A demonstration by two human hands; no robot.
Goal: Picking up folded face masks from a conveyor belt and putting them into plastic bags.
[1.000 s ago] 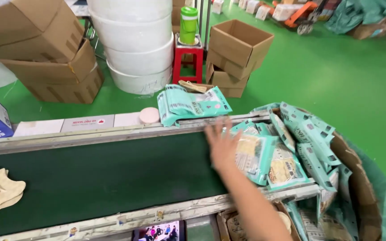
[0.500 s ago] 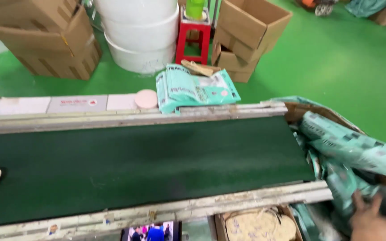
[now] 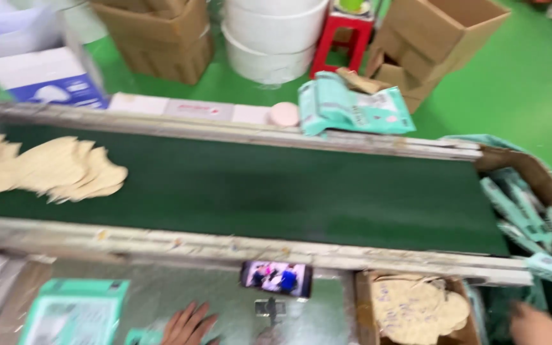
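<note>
Beige insoles [image 3: 65,169] newly on belt [image 3: 276,191]; left hand [image 3: 188,324] appeared, fingers released; right hand [image 3: 535,324] unclear.

Two hands at a long green belt

The left hand [image 3: 188,324] lies flat on a shiny table, near a small phone [image 3: 276,278]. The right hand [image 3: 535,324] is low by teal bags [image 3: 531,211]. Tan flat pieces [image 3: 65,169] sit on the belt [image 3: 289,191]
</note>
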